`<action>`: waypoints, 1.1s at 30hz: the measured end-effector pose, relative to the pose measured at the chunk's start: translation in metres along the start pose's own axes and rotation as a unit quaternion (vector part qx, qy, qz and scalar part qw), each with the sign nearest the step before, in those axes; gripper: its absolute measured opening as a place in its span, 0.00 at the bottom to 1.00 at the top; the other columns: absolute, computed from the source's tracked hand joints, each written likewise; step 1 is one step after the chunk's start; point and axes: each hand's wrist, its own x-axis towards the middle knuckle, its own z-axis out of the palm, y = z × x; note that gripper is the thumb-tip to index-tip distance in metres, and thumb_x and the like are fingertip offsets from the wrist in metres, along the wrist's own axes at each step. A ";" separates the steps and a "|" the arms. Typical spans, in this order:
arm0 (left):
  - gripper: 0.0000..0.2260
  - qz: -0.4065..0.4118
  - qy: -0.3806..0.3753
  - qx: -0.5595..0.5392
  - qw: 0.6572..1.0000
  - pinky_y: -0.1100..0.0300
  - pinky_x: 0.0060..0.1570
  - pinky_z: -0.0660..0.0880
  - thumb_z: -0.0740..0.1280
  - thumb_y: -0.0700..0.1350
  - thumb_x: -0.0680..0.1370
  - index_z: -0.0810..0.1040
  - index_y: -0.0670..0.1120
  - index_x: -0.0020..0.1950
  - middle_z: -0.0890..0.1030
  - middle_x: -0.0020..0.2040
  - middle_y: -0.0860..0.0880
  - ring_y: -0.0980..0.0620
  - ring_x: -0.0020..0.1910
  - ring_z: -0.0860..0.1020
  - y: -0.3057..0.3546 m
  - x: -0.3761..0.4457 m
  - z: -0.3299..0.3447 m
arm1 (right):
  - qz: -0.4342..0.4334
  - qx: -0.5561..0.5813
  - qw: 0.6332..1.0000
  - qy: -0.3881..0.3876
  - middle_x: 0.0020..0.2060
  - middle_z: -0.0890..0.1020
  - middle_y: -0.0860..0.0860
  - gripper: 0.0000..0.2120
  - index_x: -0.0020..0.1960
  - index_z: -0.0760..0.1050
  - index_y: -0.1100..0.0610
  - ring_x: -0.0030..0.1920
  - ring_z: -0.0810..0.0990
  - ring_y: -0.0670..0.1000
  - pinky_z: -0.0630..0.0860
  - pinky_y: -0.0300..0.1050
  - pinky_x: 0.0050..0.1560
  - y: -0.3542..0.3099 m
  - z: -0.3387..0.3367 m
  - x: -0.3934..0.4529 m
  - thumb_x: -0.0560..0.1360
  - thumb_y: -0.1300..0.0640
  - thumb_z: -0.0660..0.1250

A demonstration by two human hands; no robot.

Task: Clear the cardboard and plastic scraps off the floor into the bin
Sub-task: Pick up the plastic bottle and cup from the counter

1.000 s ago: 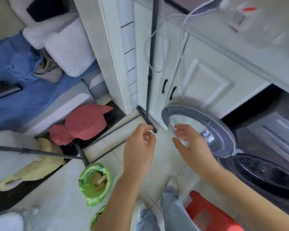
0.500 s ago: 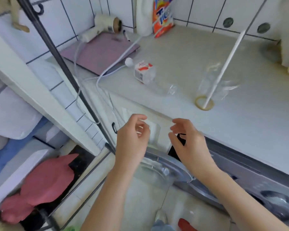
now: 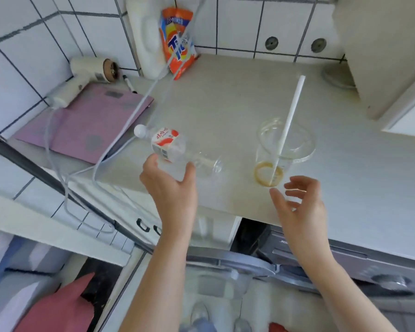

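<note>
A clear plastic bottle (image 3: 170,142) with a red and white label lies on its side on the grey counter (image 3: 225,104). My left hand (image 3: 170,190) is open right at the bottle's near side, with thumb and fingers spread to either side of it. To the right stands a clear plastic cup (image 3: 285,144) holding a white straw (image 3: 292,109) and brown dregs. Just in front of the cup's base, my right hand (image 3: 297,204) is open and empty. The bin is out of view.
A hair dryer (image 3: 86,73) and its white cable (image 3: 130,116) lie on a pink scale (image 3: 89,121) at the counter's left. A detergent bag (image 3: 179,41) and white jug (image 3: 144,37) stand at the tiled wall. A washing machine (image 3: 345,267) sits below the counter, and a black rack pole (image 3: 46,176) crosses left.
The view has swung up from the floor and green bin to the counter. Both hands have risen and spread apart, the left up to the bottle, the right toward the cup.
</note>
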 end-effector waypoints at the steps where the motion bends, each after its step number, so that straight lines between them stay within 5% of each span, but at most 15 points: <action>1: 0.31 -0.002 0.007 -0.001 1.000 0.50 0.60 0.72 0.71 0.52 0.71 0.62 0.49 0.69 0.64 0.61 0.53 0.46 0.64 0.67 0.003 0.009 0.006 | 0.017 -0.001 1.000 0.017 0.56 0.74 0.49 0.23 0.62 0.64 0.51 0.55 0.75 0.50 0.75 0.56 0.58 0.000 0.002 0.004 0.72 0.50 0.71; 4: 0.37 -0.026 0.012 0.037 0.999 0.58 0.56 0.65 0.73 0.54 0.70 0.58 0.45 0.72 0.62 0.68 0.43 0.42 0.65 0.64 0.018 0.031 0.028 | 0.042 -0.002 0.999 0.022 0.63 0.68 0.49 0.41 0.72 0.57 0.52 0.61 0.72 0.50 0.72 0.53 0.63 -0.003 0.008 0.020 0.68 0.44 0.74; 6: 0.41 -0.021 -0.001 0.083 0.996 0.55 0.56 0.65 0.74 0.56 0.69 0.57 0.45 0.73 0.59 0.70 0.42 0.40 0.64 0.62 0.023 0.043 0.040 | 0.024 0.036 0.999 0.013 0.66 0.68 0.49 0.45 0.72 0.56 0.48 0.65 0.71 0.49 0.71 0.52 0.66 -0.005 0.014 0.031 0.63 0.38 0.75; 10: 0.41 0.028 -0.040 0.161 0.986 0.50 0.52 0.70 0.75 0.54 0.64 0.58 0.47 0.71 0.58 0.71 0.42 0.38 0.62 0.63 0.020 0.060 0.056 | 0.004 0.095 0.995 -0.003 0.67 0.68 0.47 0.44 0.67 0.53 0.34 0.67 0.71 0.48 0.71 0.55 0.66 -0.008 0.026 0.046 0.59 0.34 0.75; 13: 0.43 0.007 -0.121 0.149 0.981 0.55 0.52 0.68 0.73 0.50 0.64 0.54 0.49 0.73 0.56 0.70 0.44 0.37 0.63 0.65 0.021 0.068 0.061 | 0.007 0.135 0.991 0.004 0.66 0.70 0.47 0.45 0.68 0.55 0.40 0.66 0.73 0.48 0.73 0.58 0.64 -0.009 0.032 0.055 0.59 0.37 0.77; 16: 0.48 -0.026 -0.213 0.175 0.961 0.46 0.57 0.75 0.72 0.47 0.63 0.46 0.56 0.74 0.59 0.68 0.43 0.37 0.63 0.69 0.026 0.074 0.063 | 0.012 0.137 0.990 0.016 0.65 0.71 0.47 0.45 0.68 0.57 0.43 0.65 0.73 0.48 0.71 0.57 0.66 -0.009 0.036 0.061 0.59 0.37 0.77; 21: 0.49 -0.001 -0.243 0.270 0.932 0.49 0.55 0.74 0.73 0.48 0.66 0.43 0.56 0.76 0.67 0.64 0.43 0.40 0.62 0.70 0.034 0.069 0.067 | 0.017 0.137 0.990 0.023 0.63 0.71 0.47 0.44 0.66 0.58 0.44 0.64 0.73 0.48 0.71 0.56 0.66 -0.010 0.042 0.066 0.58 0.39 0.77; 25: 0.46 -0.031 -0.255 0.151 0.954 0.47 0.47 0.80 0.70 0.49 0.63 0.47 0.59 0.74 0.72 0.62 0.47 0.42 0.54 0.77 0.032 0.076 0.062 | 0.016 0.157 0.987 0.035 0.61 0.71 0.46 0.44 0.68 0.58 0.47 0.63 0.75 0.48 0.73 0.56 0.65 -0.014 0.043 0.068 0.59 0.43 0.77; 28: 0.43 -0.045 -0.273 0.019 0.961 0.60 0.33 0.79 0.72 0.42 0.67 0.51 0.56 0.75 0.76 0.56 0.54 0.58 0.46 0.78 0.031 0.073 0.050 | 0.009 0.149 0.988 0.048 0.61 0.73 0.52 0.42 0.66 0.61 0.51 0.62 0.75 0.52 0.74 0.57 0.62 -0.018 0.042 0.068 0.60 0.43 0.78; 33: 0.34 -0.070 -0.274 -0.129 0.951 0.62 0.43 0.77 0.75 0.39 0.69 0.64 0.57 0.69 0.79 0.54 0.56 0.58 0.47 0.82 0.027 0.063 0.029 | -0.007 0.172 0.984 0.035 0.59 0.75 0.55 0.35 0.64 0.64 0.54 0.60 0.78 0.52 0.75 0.56 0.62 -0.027 0.044 0.060 0.63 0.50 0.79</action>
